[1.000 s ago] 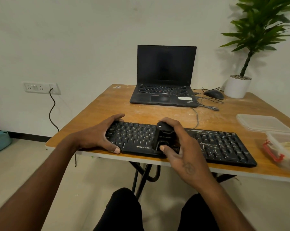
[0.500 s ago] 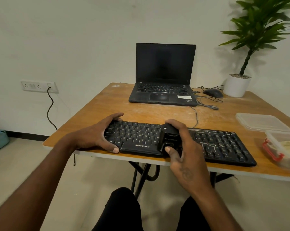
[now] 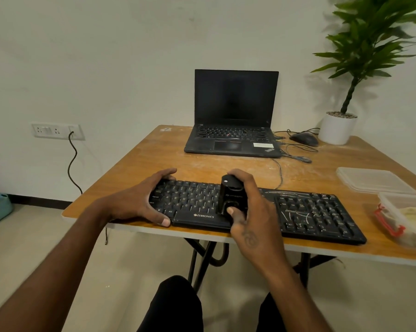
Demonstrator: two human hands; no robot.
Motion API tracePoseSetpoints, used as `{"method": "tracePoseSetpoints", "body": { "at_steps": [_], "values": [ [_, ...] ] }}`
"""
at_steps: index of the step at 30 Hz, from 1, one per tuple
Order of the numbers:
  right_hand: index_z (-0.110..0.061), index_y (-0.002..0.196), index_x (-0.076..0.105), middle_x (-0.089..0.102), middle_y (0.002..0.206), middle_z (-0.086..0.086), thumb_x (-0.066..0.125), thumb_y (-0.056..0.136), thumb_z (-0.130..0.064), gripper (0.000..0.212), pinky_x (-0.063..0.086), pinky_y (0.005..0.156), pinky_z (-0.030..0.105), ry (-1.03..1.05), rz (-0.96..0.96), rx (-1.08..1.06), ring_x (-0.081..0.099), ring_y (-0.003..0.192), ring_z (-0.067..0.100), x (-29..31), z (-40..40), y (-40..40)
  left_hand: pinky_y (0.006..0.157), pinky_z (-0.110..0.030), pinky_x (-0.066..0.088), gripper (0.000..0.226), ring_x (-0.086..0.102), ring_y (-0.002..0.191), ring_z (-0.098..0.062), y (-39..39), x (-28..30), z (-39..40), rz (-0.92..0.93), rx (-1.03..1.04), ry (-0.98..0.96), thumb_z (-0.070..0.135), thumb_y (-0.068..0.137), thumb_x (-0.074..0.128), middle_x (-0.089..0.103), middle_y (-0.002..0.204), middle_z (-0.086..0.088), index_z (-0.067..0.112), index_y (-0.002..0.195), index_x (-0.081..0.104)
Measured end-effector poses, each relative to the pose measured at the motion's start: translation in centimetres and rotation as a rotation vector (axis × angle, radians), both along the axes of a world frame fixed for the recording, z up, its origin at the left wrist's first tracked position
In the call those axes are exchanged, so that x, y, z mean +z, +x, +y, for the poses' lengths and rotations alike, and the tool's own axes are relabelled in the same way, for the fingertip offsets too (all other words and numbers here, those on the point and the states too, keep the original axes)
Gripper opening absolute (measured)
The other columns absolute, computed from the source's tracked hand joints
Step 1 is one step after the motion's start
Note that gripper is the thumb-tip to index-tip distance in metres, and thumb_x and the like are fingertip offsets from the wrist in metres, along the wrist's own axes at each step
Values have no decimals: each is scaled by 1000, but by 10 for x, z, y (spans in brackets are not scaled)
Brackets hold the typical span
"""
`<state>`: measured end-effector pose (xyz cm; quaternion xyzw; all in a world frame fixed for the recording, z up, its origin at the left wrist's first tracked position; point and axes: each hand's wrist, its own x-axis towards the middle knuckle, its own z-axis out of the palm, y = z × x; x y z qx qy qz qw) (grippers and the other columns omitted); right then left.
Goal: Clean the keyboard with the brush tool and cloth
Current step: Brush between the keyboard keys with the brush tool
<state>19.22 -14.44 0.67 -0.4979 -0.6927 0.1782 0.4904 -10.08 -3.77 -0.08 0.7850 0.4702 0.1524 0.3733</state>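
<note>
Wooden table against a pale wall, socket and cord at far left. Left hand clamped on the keyboard at its left end near the front edge, fingers over the back, thumb at the front. Right hand curled round the brush standing mid-keyboard; laptop behind, plant, lid and tub with cloth at right.

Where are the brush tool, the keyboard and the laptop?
brush tool (image 3: 233, 194), head view, on the front of its black body.
keyboard (image 3: 317, 216), head view, on the dusty right-hand keys.
laptop (image 3: 235, 97), head view, on the dark screen.
</note>
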Motion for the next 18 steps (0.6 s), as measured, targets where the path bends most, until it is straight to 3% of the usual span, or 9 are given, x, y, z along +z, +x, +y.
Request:
{"method": "tracePoseSetpoints", "body": {
  "at_steps": [5, 8, 12, 15, 18],
  "values": [
    [-52, 131, 42, 58, 106, -17, 62, 85, 12, 81, 56, 59, 17, -21, 83, -123, 62, 90, 2, -4, 0, 36, 98, -17, 50, 127, 46, 134, -3, -2, -3, 1, -13, -2, 4, 48, 62, 93, 32, 152, 26, 59, 158, 10],
    [-50, 135, 40, 54, 104, -19, 62, 83, 12, 83, 60, 62, 24, 2, 21, -142, 62, 91, 6, -2, 4, 23, 101, -20, 49, 129, 44, 136, -2, -2, -3, 2, -13, -11, 6, 55, 58, 94, 31, 155, 24, 62, 156, 11],
    [-50, 136, 37, 57, 105, -16, 61, 83, 12, 84, 61, 69, 28, -20, -65, -52, 61, 95, 8, 3, 11, 0, 94, -14, 51, 127, 45, 133, 1, -2, -3, 1, -15, -7, 6, 48, 61, 94, 31, 154, 25, 61, 157, 11],
    [-50, 134, 40, 59, 108, -14, 61, 86, 11, 81, 62, 66, 30, -72, -4, 2, 64, 93, 9, 5, 11, 14, 96, -15, 50, 127, 45, 134, 0, -2, -3, 2, -16, -4, 10, 47, 62, 94, 31, 155, 24, 61, 157, 11],
    [-47, 133, 43, 60, 111, -8, 62, 86, 11, 77, 56, 58, 17, -84, 67, -63, 63, 90, 5, 7, 12, 38, 97, -15, 49, 128, 44, 135, 0, -3, -3, 3, -23, -7, 9, 49, 60, 95, 31, 156, 24, 61, 157, 11]
  ]
}}
